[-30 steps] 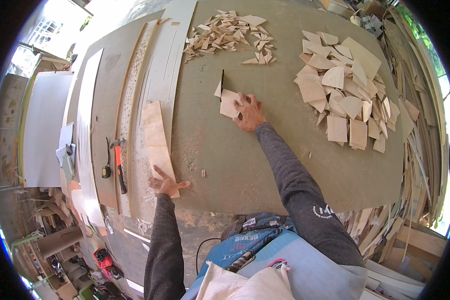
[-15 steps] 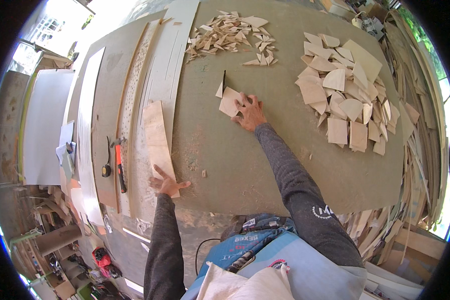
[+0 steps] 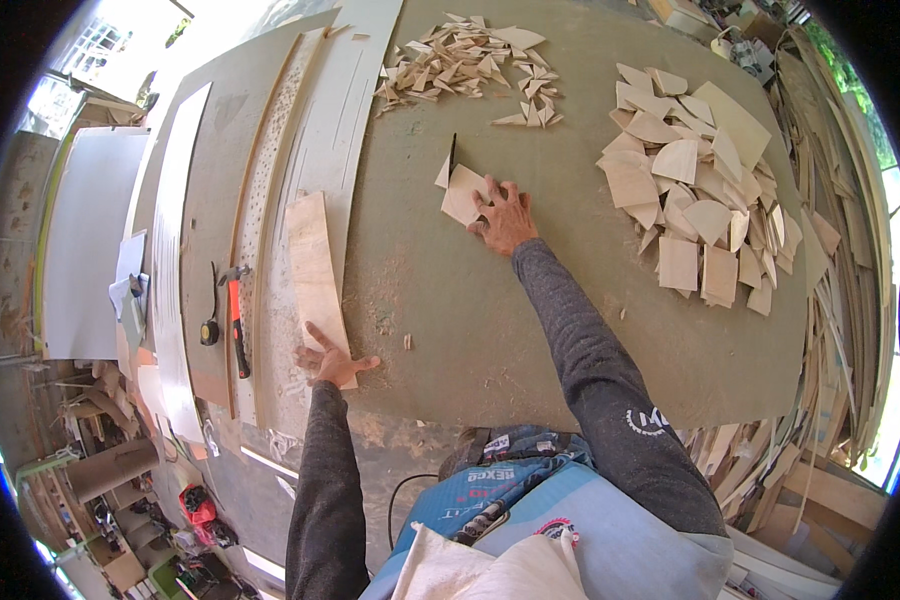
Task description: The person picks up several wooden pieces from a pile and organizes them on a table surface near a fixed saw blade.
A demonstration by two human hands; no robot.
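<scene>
Almost nothing has moved in the last second. The right hand (image 3: pixel 505 215) still lies flat, fingers spread, pressing a small wood piece (image 3: pixel 464 194) down by the thin dark saw slot (image 3: pixel 452 157), near the middle of the surface (image 3: pixel 530 340) toward its far edge. So the cut looks slow and steady, still at its start. The left hand (image 3: pixel 332 362) stays open too, its fingers resting on the near end of a long wood strip (image 3: pixel 313 268) close to the near edge.

The piece is thin, pale and smooth, with one slanted side. The surface is dull green and dusty with sawdust. Near the far edge lies a heap of small pointy offcuts (image 3: pixel 470 70). At the right side is a pile of flat cut pieces (image 3: pixel 700 190), some with curved edges.
</scene>
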